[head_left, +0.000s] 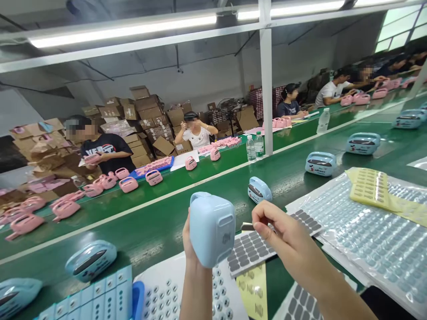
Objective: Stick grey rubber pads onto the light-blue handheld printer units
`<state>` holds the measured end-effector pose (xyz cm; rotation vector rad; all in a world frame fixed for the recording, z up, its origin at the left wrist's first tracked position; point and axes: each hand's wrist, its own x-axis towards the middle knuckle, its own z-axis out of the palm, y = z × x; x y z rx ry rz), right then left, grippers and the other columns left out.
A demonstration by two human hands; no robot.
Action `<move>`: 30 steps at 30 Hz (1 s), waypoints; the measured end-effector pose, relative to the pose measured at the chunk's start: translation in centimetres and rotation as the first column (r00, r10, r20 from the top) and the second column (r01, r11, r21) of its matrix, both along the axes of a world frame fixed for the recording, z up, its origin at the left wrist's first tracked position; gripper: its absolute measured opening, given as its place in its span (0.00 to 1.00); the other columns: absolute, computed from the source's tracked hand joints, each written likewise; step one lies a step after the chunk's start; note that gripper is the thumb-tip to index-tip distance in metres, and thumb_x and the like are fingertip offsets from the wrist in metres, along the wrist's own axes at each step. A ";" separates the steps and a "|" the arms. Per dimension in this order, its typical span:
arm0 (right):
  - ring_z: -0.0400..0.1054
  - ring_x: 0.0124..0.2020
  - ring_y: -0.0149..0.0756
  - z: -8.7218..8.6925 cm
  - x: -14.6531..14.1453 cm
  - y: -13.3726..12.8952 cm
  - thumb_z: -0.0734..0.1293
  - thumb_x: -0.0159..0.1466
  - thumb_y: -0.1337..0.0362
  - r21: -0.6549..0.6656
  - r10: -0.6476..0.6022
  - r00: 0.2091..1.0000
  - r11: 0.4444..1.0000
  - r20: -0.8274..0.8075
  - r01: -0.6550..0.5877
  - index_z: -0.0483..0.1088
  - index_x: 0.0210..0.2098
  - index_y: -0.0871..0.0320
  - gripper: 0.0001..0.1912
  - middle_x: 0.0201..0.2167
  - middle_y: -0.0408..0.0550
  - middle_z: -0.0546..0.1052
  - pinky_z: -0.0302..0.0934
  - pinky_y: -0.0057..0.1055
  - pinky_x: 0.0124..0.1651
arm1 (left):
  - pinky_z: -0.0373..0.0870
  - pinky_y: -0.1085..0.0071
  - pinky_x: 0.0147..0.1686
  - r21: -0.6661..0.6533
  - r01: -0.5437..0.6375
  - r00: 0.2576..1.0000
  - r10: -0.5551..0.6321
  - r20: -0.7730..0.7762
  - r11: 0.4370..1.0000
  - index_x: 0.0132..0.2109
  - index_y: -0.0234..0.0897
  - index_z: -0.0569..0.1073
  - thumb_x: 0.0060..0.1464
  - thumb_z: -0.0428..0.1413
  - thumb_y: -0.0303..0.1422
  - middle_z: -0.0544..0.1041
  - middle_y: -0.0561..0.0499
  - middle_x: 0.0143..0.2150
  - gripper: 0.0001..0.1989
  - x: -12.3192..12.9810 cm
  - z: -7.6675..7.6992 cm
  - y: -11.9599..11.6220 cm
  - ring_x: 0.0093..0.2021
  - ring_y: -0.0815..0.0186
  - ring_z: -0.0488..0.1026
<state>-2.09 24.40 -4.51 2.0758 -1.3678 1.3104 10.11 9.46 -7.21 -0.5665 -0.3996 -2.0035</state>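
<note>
My left hand (189, 242) is wrapped round a glossy light blue plastic case (210, 226) with a carry handle, raised above the table and turned to show a side with a small mark. Most of the fingers are hidden behind it. Just right of the case, my right hand (283, 229) pinches a small dark adhesive pad (247, 227) by one end, apart from the case. Below lie a sheet of grey oval pads (250, 249), a yellow sticker sheet (256, 291) and a white sheet of round stickers (160, 293).
Finished-looking blue cases (320, 163) stand along the green belt (160, 222). A blue tray (138, 295) with blue strips is at front left, clear sticker sheets (367, 222) at right. Water bottles (259, 144) stand by a white post (266, 80). Co-workers (108, 149) handle pink cases opposite.
</note>
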 end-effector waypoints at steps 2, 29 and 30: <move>0.52 0.35 0.36 -0.2 0.0 0.4 0.50 0.70 0.42 0.043 -0.012 0.999 0.999 -0.044 0.014 0.60 0.34 0.60 0.27 0.34 0.50 0.62 0.46 0.31 0.35 | 0.65 0.69 0.17 0.031 -0.014 0.998 0.012 0.068 0.999 0.30 0.31 0.76 0.62 0.50 0.44 0.73 0.49 0.26 0.22 0.0 -0.1 0.6 0.17 0.67 0.65; 0.56 0.37 0.32 -0.3 -0.3 0.8 0.56 0.72 0.51 -0.098 0.070 0.991 0.992 -0.110 -0.081 0.63 0.34 0.60 0.20 0.34 0.47 0.64 0.52 0.30 0.38 | 0.69 0.64 0.22 -0.039 -0.209 0.966 0.212 0.146 0.977 0.29 0.32 0.73 0.59 0.53 0.41 0.69 0.48 0.24 0.17 -0.9 -0.1 2.1 0.21 0.63 0.65; 0.56 0.36 0.32 -0.3 -0.3 0.9 0.56 0.72 0.51 -0.108 0.065 0.992 0.991 -0.110 -0.077 0.63 0.34 0.60 0.19 0.33 0.47 0.64 0.52 0.30 0.38 | 0.68 0.65 0.21 -0.025 -0.225 0.962 0.226 0.155 0.974 0.29 0.32 0.74 0.60 0.52 0.42 0.69 0.48 0.24 0.18 -0.8 -0.1 2.3 0.20 0.64 0.64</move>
